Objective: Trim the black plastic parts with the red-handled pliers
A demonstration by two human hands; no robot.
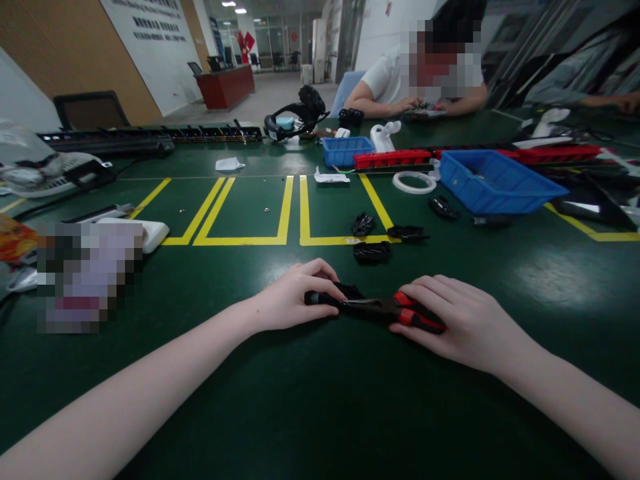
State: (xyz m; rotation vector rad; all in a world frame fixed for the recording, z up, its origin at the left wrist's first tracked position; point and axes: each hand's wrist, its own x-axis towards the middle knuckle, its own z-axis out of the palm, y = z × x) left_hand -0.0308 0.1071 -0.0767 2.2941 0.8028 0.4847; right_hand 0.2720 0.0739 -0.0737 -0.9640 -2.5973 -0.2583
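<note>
Low over the green table, my left hand (300, 293) is closed around a small black plastic part (320, 298). The fingers hide much of it, so its exact kind is unclear. My right hand (450, 320) grips the red-and-black handles of a pair of pliers (380, 308). Their dark jaws point left and reach the black part at my left fingertips. Whether the jaws pinch it I cannot tell. Just beyond my hands lie several similar black pieces, such as one long black piece (373, 252) and a crumpled-looking black piece (363, 223).
A large blue bin (500, 187) and a smaller blue bin (345, 152) stand farther back. Near them are a tape roll (414, 183) and red strips (393, 159). Yellow tape marks the green table (240, 400). A blurred-out phone-like object (95, 273) lies left. Across sits a person (380, 87).
</note>
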